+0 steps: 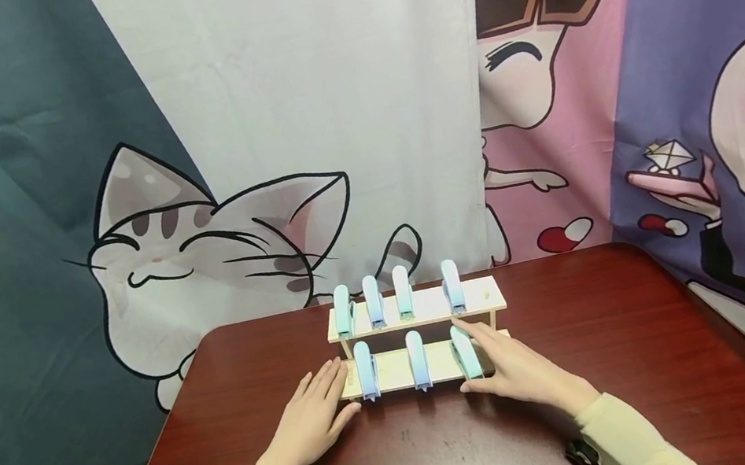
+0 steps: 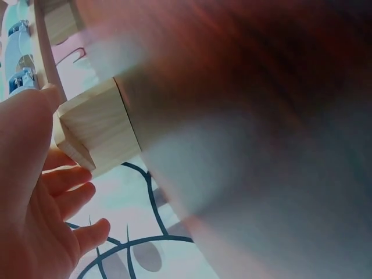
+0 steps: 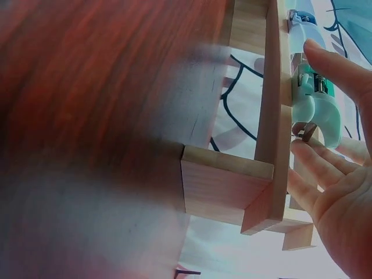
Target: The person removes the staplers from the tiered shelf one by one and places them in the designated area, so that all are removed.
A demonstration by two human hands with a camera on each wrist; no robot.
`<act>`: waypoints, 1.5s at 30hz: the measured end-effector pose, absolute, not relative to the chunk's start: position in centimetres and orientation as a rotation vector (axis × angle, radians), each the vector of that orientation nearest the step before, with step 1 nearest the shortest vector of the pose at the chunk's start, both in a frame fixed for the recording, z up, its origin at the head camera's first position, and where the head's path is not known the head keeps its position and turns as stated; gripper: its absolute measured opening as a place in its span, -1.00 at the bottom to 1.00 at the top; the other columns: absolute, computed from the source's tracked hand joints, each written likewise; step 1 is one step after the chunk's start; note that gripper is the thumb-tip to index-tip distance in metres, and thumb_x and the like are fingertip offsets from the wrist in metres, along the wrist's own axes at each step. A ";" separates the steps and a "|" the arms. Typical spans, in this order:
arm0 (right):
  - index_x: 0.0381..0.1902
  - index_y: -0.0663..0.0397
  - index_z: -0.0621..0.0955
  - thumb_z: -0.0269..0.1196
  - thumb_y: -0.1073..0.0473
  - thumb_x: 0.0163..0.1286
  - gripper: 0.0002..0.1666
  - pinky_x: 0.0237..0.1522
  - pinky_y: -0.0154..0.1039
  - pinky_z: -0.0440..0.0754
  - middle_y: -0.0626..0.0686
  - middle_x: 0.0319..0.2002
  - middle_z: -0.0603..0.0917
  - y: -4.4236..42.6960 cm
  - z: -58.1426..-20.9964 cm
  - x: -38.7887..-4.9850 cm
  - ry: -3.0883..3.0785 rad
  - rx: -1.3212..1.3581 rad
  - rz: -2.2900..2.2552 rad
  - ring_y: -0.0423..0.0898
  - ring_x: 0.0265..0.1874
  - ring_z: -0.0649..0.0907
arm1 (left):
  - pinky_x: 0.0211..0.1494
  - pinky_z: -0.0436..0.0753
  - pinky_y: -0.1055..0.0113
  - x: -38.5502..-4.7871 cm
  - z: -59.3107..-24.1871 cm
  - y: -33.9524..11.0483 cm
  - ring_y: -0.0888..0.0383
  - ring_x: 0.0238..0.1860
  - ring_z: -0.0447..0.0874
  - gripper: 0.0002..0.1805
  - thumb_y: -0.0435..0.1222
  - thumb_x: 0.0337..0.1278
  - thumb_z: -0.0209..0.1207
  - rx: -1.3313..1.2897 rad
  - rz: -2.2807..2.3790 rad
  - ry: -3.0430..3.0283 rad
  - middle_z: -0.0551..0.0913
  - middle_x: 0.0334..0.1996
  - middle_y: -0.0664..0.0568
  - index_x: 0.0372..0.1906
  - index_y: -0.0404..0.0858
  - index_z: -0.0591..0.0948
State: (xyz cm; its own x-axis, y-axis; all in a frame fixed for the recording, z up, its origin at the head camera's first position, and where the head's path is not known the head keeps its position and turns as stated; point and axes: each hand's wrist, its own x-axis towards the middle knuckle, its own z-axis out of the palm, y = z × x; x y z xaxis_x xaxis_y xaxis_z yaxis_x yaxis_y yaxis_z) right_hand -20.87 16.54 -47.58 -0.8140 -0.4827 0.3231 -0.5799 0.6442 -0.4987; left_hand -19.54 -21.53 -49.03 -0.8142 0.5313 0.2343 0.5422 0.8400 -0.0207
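Note:
A two-tier pale wooden rack (image 1: 393,370) bears small blue and green staplers in two rows. My right hand (image 1: 524,370) (image 3: 343,168) has its thumb and fingers around the green stapler (image 1: 465,352) (image 3: 317,104) at the lower tier's right end; that stapler leans compared with its neighbours. At the rack's left end, my left hand (image 1: 309,420) (image 2: 40,203) rests with extended fingers along the side and its thumb by the front edge. Two blue staplers (image 1: 366,370) (image 1: 418,359) stand on the lower tier between the hands.
On the upper tier stand a green stapler (image 1: 343,310), a blue one (image 1: 373,301), another green one (image 1: 403,292) and, past a gap, a blue one (image 1: 452,285). The dark red table (image 1: 418,456) ends behind the rack at a printed curtain (image 1: 341,110).

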 end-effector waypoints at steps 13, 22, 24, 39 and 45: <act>0.54 -0.04 0.25 0.55 -0.23 0.09 0.18 0.06 0.03 0.65 0.10 0.27 0.52 17.9 -47.4 -19.9 -2.703 0.784 0.902 -0.09 0.03 0.64 | 0.44 0.36 -0.05 -19.3 -49.3 -21.4 -0.11 0.48 0.28 -0.22 0.10 0.45 0.07 -0.810 -0.055 -2.790 0.34 0.46 -0.23 0.48 -0.40 0.32; 0.52 0.05 0.29 0.56 -0.23 0.07 0.18 0.12 0.08 0.62 0.11 0.23 0.54 20.0 -46.9 -19.4 -2.644 0.710 0.862 -0.03 0.07 0.62 | 0.45 0.34 -0.05 -19.4 -49.3 -21.2 -0.12 0.50 0.22 -0.17 0.12 0.44 0.07 -0.817 -0.046 -2.800 0.28 0.48 -0.26 0.49 -0.42 0.28; 0.50 0.09 0.29 0.56 -0.22 0.07 0.17 0.13 0.11 0.60 0.14 0.23 0.54 20.6 -46.6 -19.4 -2.628 0.693 0.861 0.02 0.10 0.61 | 0.46 0.33 -0.05 -19.3 -49.4 -21.2 -0.12 0.51 0.20 -0.15 0.13 0.43 0.07 -0.826 -0.044 -2.806 0.25 0.50 -0.27 0.50 -0.43 0.25; 0.50 0.17 0.28 0.61 -0.13 0.02 0.21 0.11 0.30 0.51 0.28 0.24 0.49 24.9 -44.9 -20.6 -2.555 0.520 0.897 0.18 0.12 0.53 | 0.49 0.27 -0.05 -19.2 -49.5 -21.2 -0.09 0.51 0.22 -0.23 0.10 0.46 0.06 -0.791 -0.091 -2.782 0.33 0.46 -0.23 0.47 -0.39 0.34; 0.49 0.17 0.29 0.62 -0.09 0.01 0.19 0.08 0.23 0.48 0.27 0.23 0.51 25.9 -44.9 -21.5 -2.531 0.488 0.888 0.16 0.13 0.53 | 0.47 0.31 -0.05 -19.4 -49.5 -21.1 -0.10 0.44 0.33 -0.31 0.01 0.41 0.16 -0.780 -0.105 -2.697 0.44 0.38 -0.23 0.39 -0.40 0.44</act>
State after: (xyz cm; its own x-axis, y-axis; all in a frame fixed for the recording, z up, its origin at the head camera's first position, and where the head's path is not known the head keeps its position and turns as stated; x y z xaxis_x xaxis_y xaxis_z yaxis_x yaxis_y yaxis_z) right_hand -21.49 25.90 -44.89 -0.8537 -0.1871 0.4859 -0.4497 0.7354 -0.5069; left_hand -19.43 -21.06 -49.51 -0.7955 0.5065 0.3327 0.5309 0.8472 -0.0203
